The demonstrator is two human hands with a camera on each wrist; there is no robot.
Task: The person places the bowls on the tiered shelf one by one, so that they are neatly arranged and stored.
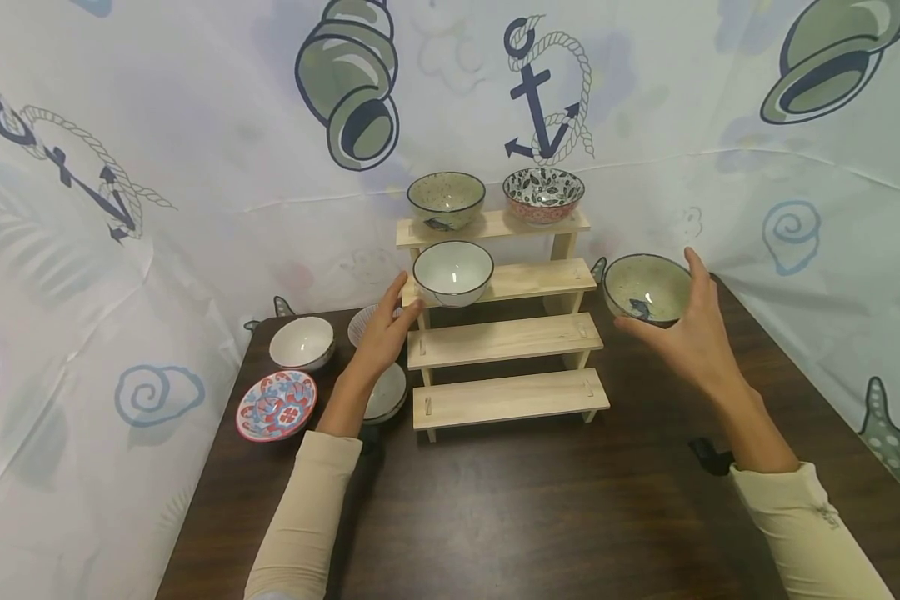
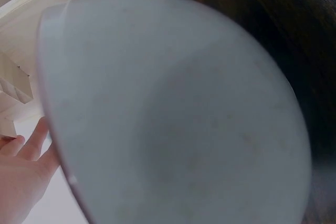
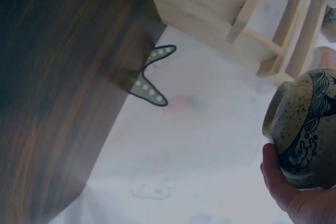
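Note:
My right hand (image 1: 693, 337) grips a speckled green-grey bowl (image 1: 645, 292) by its side, with thumb and fingers spread around it, right of the wooden stand. Blue wave patterns mark the outside of this bowl (image 3: 310, 129) in the right wrist view. My left hand (image 1: 382, 333) reaches to the stand's left end, its fingertips right at the rim of a white bowl (image 1: 453, 271) with a dark edge on the second tier from the top. In the left wrist view, the left hand's fingers (image 2: 34, 145) are extended and apart, behind a large pale bowl (image 2: 210, 119) close to the camera.
The stepped wooden stand (image 1: 510, 400) holds a speckled bowl (image 1: 446, 200) and a red floral bowl (image 1: 543, 196) on top. Left on the dark table (image 1: 495, 517) are a white bowl (image 1: 302, 342), a red-and-blue patterned dish (image 1: 277, 406), a ribbed dish (image 1: 362, 325) and a pale bowl (image 1: 387, 393).

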